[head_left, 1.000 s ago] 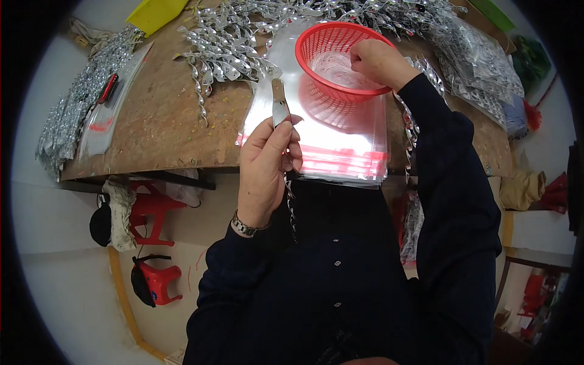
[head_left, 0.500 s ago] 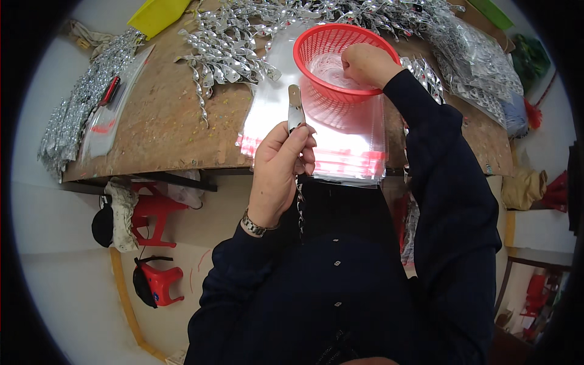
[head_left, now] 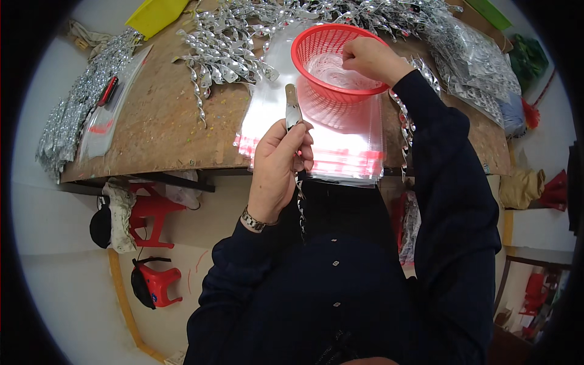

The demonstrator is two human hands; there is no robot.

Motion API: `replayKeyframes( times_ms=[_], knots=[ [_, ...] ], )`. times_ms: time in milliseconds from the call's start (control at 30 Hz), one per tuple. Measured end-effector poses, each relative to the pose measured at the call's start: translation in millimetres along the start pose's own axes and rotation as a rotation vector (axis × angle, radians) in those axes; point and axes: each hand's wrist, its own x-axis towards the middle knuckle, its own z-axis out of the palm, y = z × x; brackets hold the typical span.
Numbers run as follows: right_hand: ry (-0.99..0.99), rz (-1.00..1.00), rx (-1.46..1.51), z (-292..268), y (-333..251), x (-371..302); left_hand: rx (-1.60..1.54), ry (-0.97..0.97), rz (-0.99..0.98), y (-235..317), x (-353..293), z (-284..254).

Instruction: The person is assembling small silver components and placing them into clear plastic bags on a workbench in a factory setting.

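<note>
My left hand (head_left: 277,167) is closed round a twisted silver foil strip (head_left: 292,104). The strip's flat, rounded end points up past the thumb, and its spiral tail hangs below the fist. My right hand (head_left: 371,59) is over the red mesh basket (head_left: 350,94), its fingers bent and pinched together; whatever they hold, if anything, is too small to make out. Thin, whitish clear strands (head_left: 331,70) lie inside the basket. Underneath, a stack of clear plastic bags (head_left: 274,125) with red-striped edges reaches the table's front edge.
Many twisted foil strips (head_left: 228,58) cover the back of the brown table (head_left: 164,121). At the left lie silver tinsel (head_left: 79,103), a red knife-like tool (head_left: 107,91) and a yellow tray (head_left: 155,17). Bagged silver pieces (head_left: 471,67) are heaped at right. Red stools (head_left: 161,286) stand on the floor.
My right hand has risen slightly from the strands inside the basket, fingers still pinched. My left hand keeps hold of the foil strip, almost unmoved.
</note>
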Motion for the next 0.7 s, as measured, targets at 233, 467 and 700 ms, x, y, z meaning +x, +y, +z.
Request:
replayKeyframes(
  times_ms=[233,467,700],
  knots=[
    [-0.101,0.112,-0.194,20,-4,9,0.007,-0.015,-0.016,-3,-1,-2],
    [-0.084,0.046,-0.076,-4,-10,3,-0.01,0.017,-0.01,-1,-2,-4],
    [0.038,0.025,0.093,-7,0,-4,-0.004,-0.013,0.01,-2,0,-3]
  ],
)
